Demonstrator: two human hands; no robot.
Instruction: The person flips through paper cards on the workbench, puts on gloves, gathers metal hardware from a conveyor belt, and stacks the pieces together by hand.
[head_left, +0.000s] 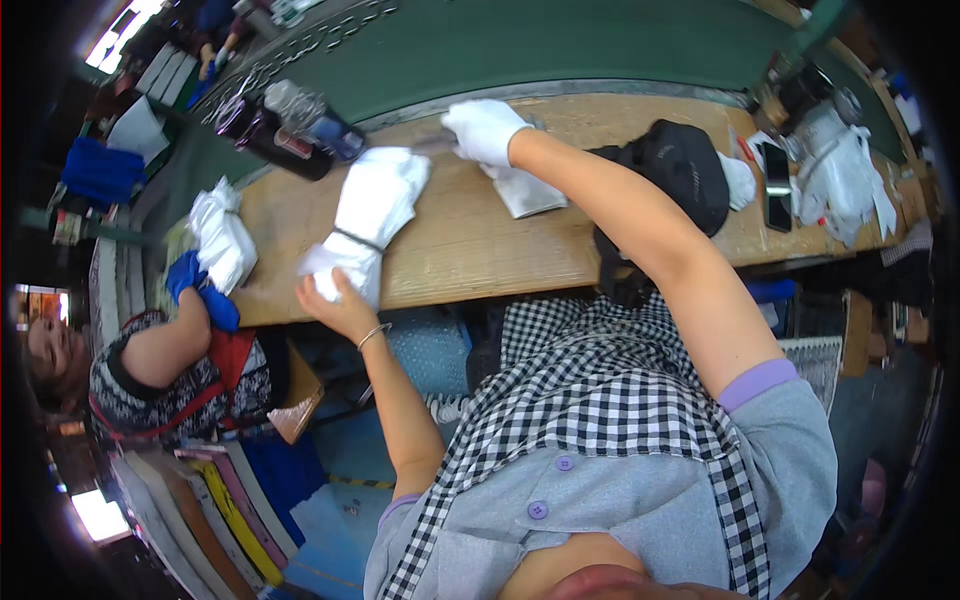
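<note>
Banded bundle seemingly touches left hand; right apart.

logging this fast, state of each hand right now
Left hand: touching the banded white bundle; grip unclear.
Right hand: white-gloved; can't tell if open or closed.

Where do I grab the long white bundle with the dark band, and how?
Probably right at the dark band, coming from above and squeezing the two long sides. The white bundle lies lengthwise on the table, leaving its top open to reach, and the band seems to gather it there.
</note>
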